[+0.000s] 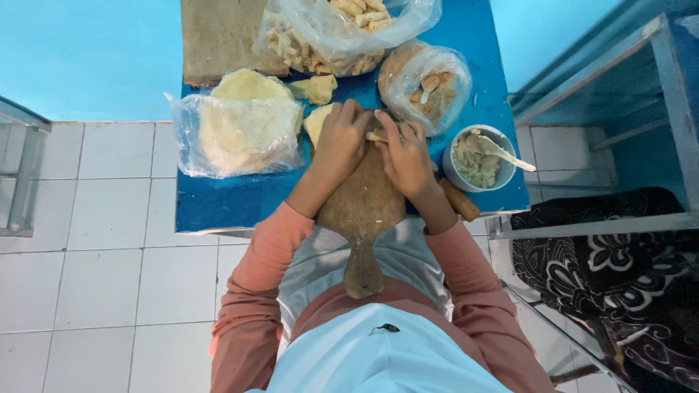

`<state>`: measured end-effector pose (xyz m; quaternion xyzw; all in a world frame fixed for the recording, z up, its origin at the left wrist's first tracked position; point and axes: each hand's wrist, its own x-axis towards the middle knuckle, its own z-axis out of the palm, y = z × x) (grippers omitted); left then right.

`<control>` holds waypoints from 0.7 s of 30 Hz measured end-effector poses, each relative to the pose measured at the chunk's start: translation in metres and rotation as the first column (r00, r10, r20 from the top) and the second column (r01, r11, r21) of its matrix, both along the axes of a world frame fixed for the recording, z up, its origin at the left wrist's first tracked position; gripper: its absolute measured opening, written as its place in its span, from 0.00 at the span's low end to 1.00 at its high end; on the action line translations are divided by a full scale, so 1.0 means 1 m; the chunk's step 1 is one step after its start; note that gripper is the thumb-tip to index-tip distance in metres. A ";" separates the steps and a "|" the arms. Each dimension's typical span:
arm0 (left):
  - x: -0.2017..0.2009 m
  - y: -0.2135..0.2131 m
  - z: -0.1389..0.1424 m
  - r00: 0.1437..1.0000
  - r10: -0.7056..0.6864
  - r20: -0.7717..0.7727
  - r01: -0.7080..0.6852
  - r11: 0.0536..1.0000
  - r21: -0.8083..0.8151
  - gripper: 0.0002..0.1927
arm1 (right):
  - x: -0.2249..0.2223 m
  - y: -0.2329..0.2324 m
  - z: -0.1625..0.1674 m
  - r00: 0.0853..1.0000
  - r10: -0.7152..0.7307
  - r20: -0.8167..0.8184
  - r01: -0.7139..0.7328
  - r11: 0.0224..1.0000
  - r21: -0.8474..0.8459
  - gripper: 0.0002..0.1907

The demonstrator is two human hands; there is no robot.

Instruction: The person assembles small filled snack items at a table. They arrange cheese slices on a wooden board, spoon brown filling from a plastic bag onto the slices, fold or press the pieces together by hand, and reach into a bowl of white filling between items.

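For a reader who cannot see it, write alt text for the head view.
Seen from above, a person's left hand and right hand roll a small pale wrapper on a wooden board over a blue table, beside bagged wrappers and a bowl of filling.

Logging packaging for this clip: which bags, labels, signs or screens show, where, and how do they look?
Clear bag of pale wrappers: table's left, crumpled.
Clear bag of pale rolls: far edge, bulging.
Small clear bag: beside white bowl, brownish filling.
No labels, signs or screens.

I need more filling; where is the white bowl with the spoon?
The white bowl sits at the blue table's right edge, beside the right hand.
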<state>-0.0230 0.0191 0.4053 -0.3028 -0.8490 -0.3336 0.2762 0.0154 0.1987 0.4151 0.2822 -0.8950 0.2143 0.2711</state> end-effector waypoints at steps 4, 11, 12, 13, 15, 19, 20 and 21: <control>0.004 -0.006 0.013 1.000 0.028 0.012 -0.029 0.997 0.077 0.14 | -0.011 -0.001 -0.006 0.992 0.002 0.124 0.021 0.983 -0.181 0.32; 0.018 -0.007 0.031 0.970 -0.230 0.085 0.200 0.942 0.270 0.26 | -0.015 0.016 -0.012 0.796 0.462 0.391 0.150 0.476 -0.867 0.35; 0.020 -0.006 0.032 0.967 -0.240 0.084 0.209 0.938 0.278 0.27 | -0.012 0.021 -0.010 0.720 0.578 0.385 0.197 0.361 -0.911 0.36; 0.022 -0.005 0.032 0.965 -0.250 0.084 0.217 0.933 0.285 0.29 | -0.008 0.024 -0.008 0.695 0.612 0.377 0.206 0.333 -0.920 0.35; 0.022 -0.004 0.033 0.943 -0.294 0.154 0.230 0.914 0.333 0.33 | 0.001 0.028 0.000 0.642 0.679 0.356 0.227 0.275 -0.934 0.35; 0.021 -0.007 0.035 0.885 -0.392 0.250 0.266 0.868 0.418 0.41 | 0.017 0.031 0.030 0.550 0.704 0.450 0.167 0.436 -0.884 0.37; 0.021 -0.009 0.037 0.885 -0.404 0.232 0.283 0.862 0.420 0.44 | 0.019 0.033 0.041 0.527 0.692 0.493 0.144 0.500 -0.854 0.38; 0.022 -0.011 0.038 0.883 -0.404 0.239 0.278 0.861 0.426 0.45 | 0.020 0.036 0.053 0.506 0.676 0.536 0.118 0.561 -0.819 0.39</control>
